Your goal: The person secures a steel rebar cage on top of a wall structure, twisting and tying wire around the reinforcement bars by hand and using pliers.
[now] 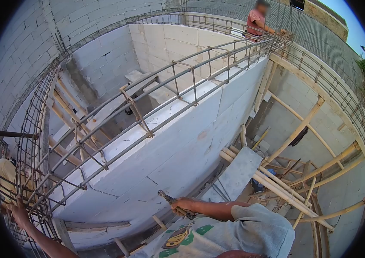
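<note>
Low in the middle of the head view, my right hand (pixel 183 205) is closed around the handles of a dark pincer-like tool (pixel 167 198), whose head points up and left. At the lower left, my left hand (pixel 20 211) is raised against the steel bars of a rebar cage (pixel 40 195); its fingers are partly hidden among the bars, so their hold is unclear. A long rebar cage (pixel 150 134) with square stirrups runs from there along the top of a white block wall (pixel 161 159) towards the upper right.
A person in a red shirt (pixel 256 22) stands by the far rebar corner. Another person in light clothing (pixel 6 172) is at the left edge. Below right are bamboo poles (pixel 285 193), a grey board (pixel 238 174) and timber framing (pixel 320 96).
</note>
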{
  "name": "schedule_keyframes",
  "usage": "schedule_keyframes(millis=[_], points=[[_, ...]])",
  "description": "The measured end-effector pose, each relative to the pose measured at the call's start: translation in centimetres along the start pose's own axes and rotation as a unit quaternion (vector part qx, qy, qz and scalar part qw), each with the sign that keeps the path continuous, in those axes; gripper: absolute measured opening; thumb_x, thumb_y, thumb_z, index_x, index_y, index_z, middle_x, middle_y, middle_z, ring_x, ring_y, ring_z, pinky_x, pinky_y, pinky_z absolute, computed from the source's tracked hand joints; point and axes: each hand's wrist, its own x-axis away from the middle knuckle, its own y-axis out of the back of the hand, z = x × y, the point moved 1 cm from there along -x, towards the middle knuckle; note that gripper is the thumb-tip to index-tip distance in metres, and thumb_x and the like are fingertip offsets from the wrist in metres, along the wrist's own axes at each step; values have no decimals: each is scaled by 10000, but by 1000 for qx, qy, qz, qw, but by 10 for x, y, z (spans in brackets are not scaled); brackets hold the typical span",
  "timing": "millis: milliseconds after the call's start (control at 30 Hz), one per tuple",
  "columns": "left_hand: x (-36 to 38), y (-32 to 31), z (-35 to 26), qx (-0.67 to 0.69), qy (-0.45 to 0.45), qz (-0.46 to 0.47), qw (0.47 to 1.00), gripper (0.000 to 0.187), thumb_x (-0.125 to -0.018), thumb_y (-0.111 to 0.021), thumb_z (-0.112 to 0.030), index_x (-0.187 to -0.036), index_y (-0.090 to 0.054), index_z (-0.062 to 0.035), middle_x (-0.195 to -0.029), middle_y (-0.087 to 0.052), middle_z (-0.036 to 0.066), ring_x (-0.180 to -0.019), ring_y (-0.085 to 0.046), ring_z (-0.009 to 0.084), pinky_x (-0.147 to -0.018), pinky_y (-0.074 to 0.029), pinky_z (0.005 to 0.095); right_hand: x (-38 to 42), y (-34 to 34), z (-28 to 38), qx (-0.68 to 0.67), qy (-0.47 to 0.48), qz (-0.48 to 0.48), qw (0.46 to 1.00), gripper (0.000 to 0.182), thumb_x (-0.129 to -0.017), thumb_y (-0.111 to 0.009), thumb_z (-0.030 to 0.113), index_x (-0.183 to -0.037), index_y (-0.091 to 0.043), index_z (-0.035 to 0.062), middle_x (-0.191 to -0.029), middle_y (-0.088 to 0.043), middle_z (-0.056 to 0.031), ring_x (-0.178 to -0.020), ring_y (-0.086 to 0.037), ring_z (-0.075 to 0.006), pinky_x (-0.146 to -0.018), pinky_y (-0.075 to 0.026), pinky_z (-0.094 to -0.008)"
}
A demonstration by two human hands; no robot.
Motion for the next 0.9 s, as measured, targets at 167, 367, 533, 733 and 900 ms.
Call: schedule_keyframes(millis=[167, 367, 533, 733, 900], points=[[-3, 2, 0, 23, -29, 45, 998, 854, -826, -441, -699, -1324, -431, -5, -1245, -543, 271, -1144, -505, 451, -933, -397, 502, -4, -4, -4, -24, 3, 13, 1000, 206, -824, -619, 222, -858, -580, 23, -755, -625, -116, -577, -612, -213, -499, -494, -355], [8, 16, -10, 2, -37, 57, 998, 820, -838, -436, -685, -1266, -471, 13, -1208, -567, 274, -1126, -514, 455, -922, -399, 509, -2, -4, -6, -10, 7, -7, 1000, 194, -819, -616, 213, -879, -578, 33, -752, -620, -113, -565, -602, -211, -494, -494, -358], [2, 5, -5, 13, -37, 14, 999, 784, -851, -442, -660, -1242, -491, 17, -1177, -580, 278, -1105, -526, 455, -916, -399, 506, 1, -7, 0, -16, 13, -4, 1000, 189, -813, -609, 212, -874, -584, 35, -759, -616, -103, -567, -589, -203, -497, -490, -353], [6, 3, -6, 11, -49, -17, 999, 725, -858, -463, -623, -1212, -528, 7, -1157, -594, 264, -1099, -533, 446, -917, -399, 506, 11, -14, 10, -8, 20, -27, 999, 182, -815, -607, 207, -865, -588, 34, -752, -610, -100, -574, -586, -201, -494, -481, -349], [18, 17, -14, -2, -32, 16, 999, 702, -859, -460, -620, -1178, -556, -2, -1166, -595, 252, -1100, -534, 443, -912, -402, 510, 13, -16, 5, -22, 8, -22, 999, 176, -831, -602, 201, -888, -578, 36, -758, -615, -100, -581, -593, -200, -500, -485, -342]])
